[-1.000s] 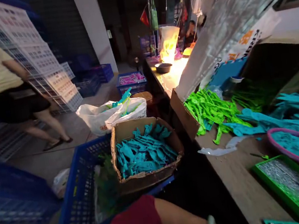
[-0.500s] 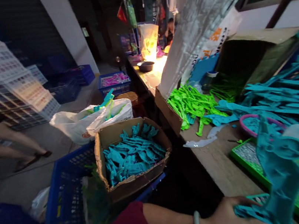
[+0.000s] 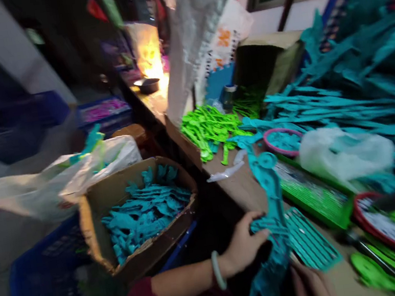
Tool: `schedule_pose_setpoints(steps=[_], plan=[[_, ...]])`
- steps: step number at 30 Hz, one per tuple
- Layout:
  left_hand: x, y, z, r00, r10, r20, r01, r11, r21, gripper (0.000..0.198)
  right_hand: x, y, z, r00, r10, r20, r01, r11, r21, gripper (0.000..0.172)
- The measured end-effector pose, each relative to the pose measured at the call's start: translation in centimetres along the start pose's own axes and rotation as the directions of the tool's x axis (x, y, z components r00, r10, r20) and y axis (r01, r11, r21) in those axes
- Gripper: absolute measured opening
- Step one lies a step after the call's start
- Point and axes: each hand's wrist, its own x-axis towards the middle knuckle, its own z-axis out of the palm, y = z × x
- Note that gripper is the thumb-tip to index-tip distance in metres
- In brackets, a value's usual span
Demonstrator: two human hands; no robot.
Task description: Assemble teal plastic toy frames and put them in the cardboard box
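The left hand (image 3: 244,247) is clenched around a bundle of teal parts (image 3: 272,216), gripping it at mid-height where it stands at the near edge of the tabletop (image 3: 240,188); the right hand (image 3: 311,289) sits under the bundle's lower end, but whether it grips or only props is too blurred to tell. The stack is long and top-heavy, one flat piece with a round ring end rising well above the fist, so a loose grip could likely let the thin pieces fan out and slide off the edge into the dark gap beside the carton (image 3: 137,216) below. The parts look like flat, stiff moulded plastic with toothed outlines, smooth and slippery. Just beside the bundle lies a ribbed teal tray (image 3: 310,245), and past it a green tray (image 3: 316,194). A soft clear bag (image 3: 345,155) slumps near a pink-rimmed bowl (image 3: 281,138) and a loose heap of green parts (image 3: 209,129).
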Motion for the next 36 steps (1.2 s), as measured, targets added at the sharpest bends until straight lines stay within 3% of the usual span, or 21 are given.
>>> schedule_pose_setpoints(steps=[3, 6, 9, 15, 23, 30, 36], plan=[[-0.8, -0.5, -1.1, 0.998, -0.050, 0.024, 0.050, 0.999, 0.003, 0.036, -0.4, -1.8, -0.6, 0.993, 0.117, 0.005, -0.118, 0.993, 0.025, 0.014], [-1.0, -1.8, -2.1, 0.993, -0.106, 0.043, 0.106, 0.994, 0.015, 0.041, -0.9, -3.4, -0.7, 0.954, 0.299, -0.029, -0.296, 0.951, 0.088, 0.010], [-1.2, -2.6, -2.9, 0.988, -0.150, 0.036, 0.149, 0.989, 0.022, 0.046, -1.8, -4.2, -0.5, 0.924, 0.378, -0.061, -0.372, 0.924, 0.092, 0.011], [-1.7, -1.8, -2.9, 0.979, -0.204, 0.029, 0.206, 0.974, -0.091, 0.044, -2.6, -4.0, -0.2, 0.962, 0.274, -0.001, -0.273, 0.960, 0.063, 0.011], [-2.2, -0.8, -1.2, 0.971, -0.232, 0.064, 0.240, 0.949, -0.205, 0.029, -2.4, -2.8, 0.7, 0.987, 0.159, -0.025, -0.160, 0.982, -0.098, 0.012], [-2.3, -1.7, -0.6, 0.963, -0.254, 0.091, 0.266, 0.951, -0.157, 0.032, -3.0, -3.7, 0.8, 0.950, 0.301, -0.086, -0.299, 0.953, 0.041, 0.010], [-2.7, -1.9, -0.4, 0.958, -0.273, 0.083, 0.280, 0.956, -0.084, 0.032, -3.9, -3.6, 1.7, 0.931, 0.354, -0.090, -0.362, 0.928, -0.084, 0.010]])
